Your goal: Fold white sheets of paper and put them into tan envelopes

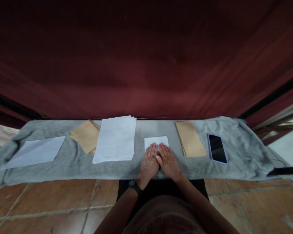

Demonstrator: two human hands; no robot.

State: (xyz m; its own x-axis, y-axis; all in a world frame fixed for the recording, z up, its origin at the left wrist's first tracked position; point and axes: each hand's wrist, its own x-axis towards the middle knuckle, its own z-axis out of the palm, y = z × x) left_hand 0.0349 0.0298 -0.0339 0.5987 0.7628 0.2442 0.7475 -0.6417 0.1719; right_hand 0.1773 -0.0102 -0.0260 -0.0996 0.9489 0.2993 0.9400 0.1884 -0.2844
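Observation:
A small white folded-looking sheet of paper (156, 140) lies flat on the grey cloth in front of me. My left hand (149, 163) rests flat on its near part, fingers stretched forward. Beside it my right hand (168, 162) lies flat on the same paper, its thumb close against the left hand. The palms hide the paper's near edge. To the left is a stack of white paper sheets (116, 139). On the right lie several brown envelopes (191, 139), slightly fanned.
A grey cloth (83, 167) covers the narrow table. More brown envelopes (86, 136) and a white sheet (37, 151) lie farther left. A phone (217, 148) in a purple case is at the right. Dark red fabric (146, 65) rises behind the table.

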